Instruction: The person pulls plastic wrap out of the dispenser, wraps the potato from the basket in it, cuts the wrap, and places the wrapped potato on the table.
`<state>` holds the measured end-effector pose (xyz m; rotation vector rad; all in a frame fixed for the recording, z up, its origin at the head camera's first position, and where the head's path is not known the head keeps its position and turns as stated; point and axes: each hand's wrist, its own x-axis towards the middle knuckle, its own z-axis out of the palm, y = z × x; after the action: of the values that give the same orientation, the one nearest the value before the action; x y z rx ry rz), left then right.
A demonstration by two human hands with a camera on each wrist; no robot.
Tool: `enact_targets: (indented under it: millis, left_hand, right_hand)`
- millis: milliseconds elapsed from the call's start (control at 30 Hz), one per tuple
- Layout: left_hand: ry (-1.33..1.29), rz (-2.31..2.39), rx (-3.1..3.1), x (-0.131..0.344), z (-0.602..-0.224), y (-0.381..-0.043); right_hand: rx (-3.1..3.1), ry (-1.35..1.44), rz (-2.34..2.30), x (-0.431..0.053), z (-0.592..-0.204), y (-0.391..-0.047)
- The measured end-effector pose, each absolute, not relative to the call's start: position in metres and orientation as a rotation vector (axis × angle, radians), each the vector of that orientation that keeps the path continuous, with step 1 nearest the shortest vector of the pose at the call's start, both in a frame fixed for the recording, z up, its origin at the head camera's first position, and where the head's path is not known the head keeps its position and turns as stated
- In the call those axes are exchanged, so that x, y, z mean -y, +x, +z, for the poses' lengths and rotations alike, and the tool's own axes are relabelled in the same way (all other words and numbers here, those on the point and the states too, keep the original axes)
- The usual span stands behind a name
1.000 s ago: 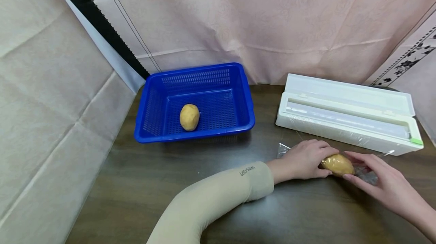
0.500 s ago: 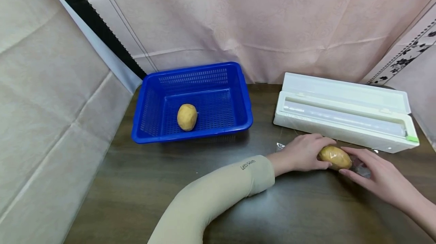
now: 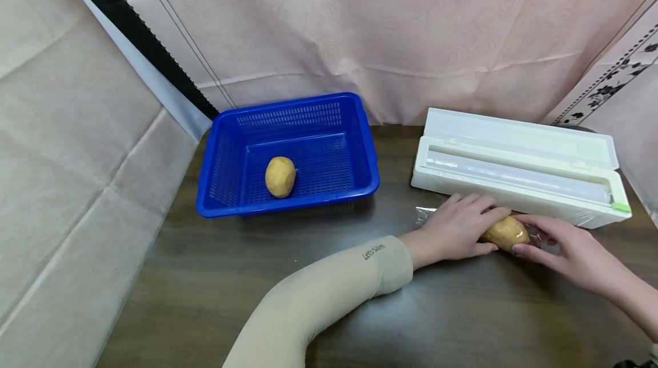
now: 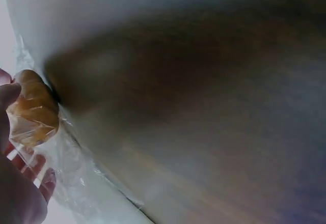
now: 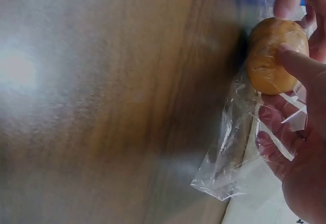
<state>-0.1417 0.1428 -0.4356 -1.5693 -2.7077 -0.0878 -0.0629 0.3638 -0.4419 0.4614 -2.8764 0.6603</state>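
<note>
A potato (image 3: 506, 233) in clear cling film lies between both hands in front of the white dispenser. My left hand (image 3: 459, 226) grips its left end, fingers over the top and thumb on the near side. At the other end, my right hand (image 3: 570, 248) holds it between thumb and fingers. The right wrist view shows the right thumb pressing the wrapped potato (image 5: 267, 68), while loose cling film (image 5: 219, 170) trails past the fingers. Creased film clings to the potato (image 4: 34, 109) in the left wrist view. More film (image 3: 424, 214) sticks out behind the left hand.
A white cling film dispenser (image 3: 514, 199) stands at the back right, lid raised, its roll (image 3: 519, 176) showing. Left of it, a blue plastic basket (image 3: 288, 206) holds another potato (image 3: 280, 177). Pale cloth (image 3: 411, 31) hangs behind the dark wooden table (image 3: 205, 299).
The camera view has shifted slightly. Both hands stay on the wrapped potato, which has turned a little and moved slightly back toward the dispenser.
</note>
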Motion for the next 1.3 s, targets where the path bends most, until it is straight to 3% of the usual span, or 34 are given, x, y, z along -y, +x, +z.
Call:
enact_targets:
  millis: [300, 833, 1300]
  left_hand:
    - [-1.611, -0.229, 2.710, -0.145, -0.437, -0.151]
    - [-1.523, -0.018, 2.743, -0.149, -0.434, -0.157]
    - [-1.514, 0.039, 2.543, -0.140, -0.444, -0.153]
  right_hand:
    - [2.918, 0.356, 0.764, -0.364, -0.442, -0.064]
    - [2.645, 0.657, 0.492, -0.358, -0.448, -0.065]
    - [2.683, 0.598, 0.576, -0.360, -0.449, -0.074]
